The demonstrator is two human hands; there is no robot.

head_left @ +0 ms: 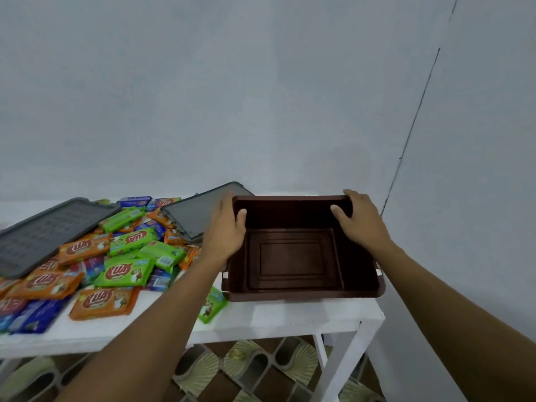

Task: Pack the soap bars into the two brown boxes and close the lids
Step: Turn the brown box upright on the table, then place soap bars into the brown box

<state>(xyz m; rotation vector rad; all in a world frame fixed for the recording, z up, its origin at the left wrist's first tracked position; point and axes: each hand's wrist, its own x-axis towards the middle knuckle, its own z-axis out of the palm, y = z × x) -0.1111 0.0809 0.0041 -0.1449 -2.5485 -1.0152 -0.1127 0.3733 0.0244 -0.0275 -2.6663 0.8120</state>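
Observation:
An empty brown box point(293, 259) stands at the right end of the white table point(261, 317). My left hand point(227, 227) grips its far left corner, thumb inside the rim. My right hand point(359, 219) grips its far right corner the same way. Several wrapped soap bars point(124, 271) in orange, green and blue lie heaped to the left of the box. One green bar point(213, 306) lies near the front edge under my left forearm. Two grey lids rest on the heap, one at the far left point(43, 230) and one beside the box point(197, 216).
The table stands against a pale wall, with a corner of the room just right of the box. The table's right edge lies close under the box. A patterned tile floor point(261, 369) shows below the table.

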